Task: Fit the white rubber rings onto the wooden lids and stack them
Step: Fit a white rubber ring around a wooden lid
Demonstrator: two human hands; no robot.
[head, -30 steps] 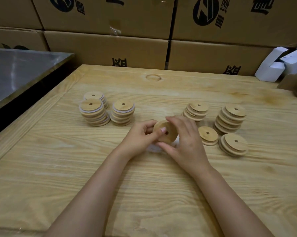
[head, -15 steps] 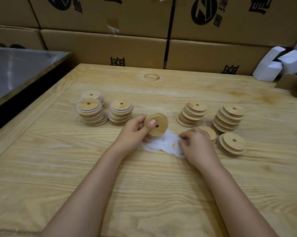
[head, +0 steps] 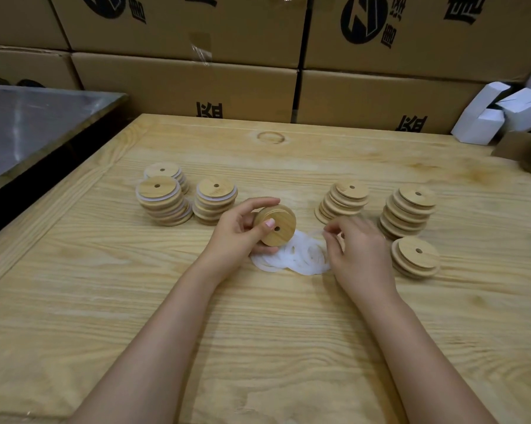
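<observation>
Wood on wood here: the left hand (head: pixel 236 237) has the round wooden lid with the small centre hole (head: pixel 278 226) where it was half a second ago, just above the near-left edge of the loose pile of white rubber rings (head: pixel 291 258). I see the thumb pressed on the lid's face beside the hole, the forefinger curled over the top rim and the other fingers wrapped behind. The lid stands on edge, its face tilted towards me.

The change is on the other side. The right hand (head: pixel 359 252), which was down on the rings a moment ago, is now raised a little off the pile's right end. It is smeared with motion. The fingertips are drawn together and pointing left towards the lid, but the blur hides whether a ring is pinched between them, so I cannot tell. The back of the hand faces up, wrist low, forearm running back to the lower right.

On the pale wooden table (head: pixel 258 332), nothing else has shifted. Three stacks of ringed lids (head: pixel 163 200) sit to the left of the left hand, white edges showing between the discs. Three stacks of bare wooden lids (head: pixel 409 212) sit to the right, the shortest just beside the right hand. Brown cardboard boxes (head: pixel 184 84) line the back.
</observation>
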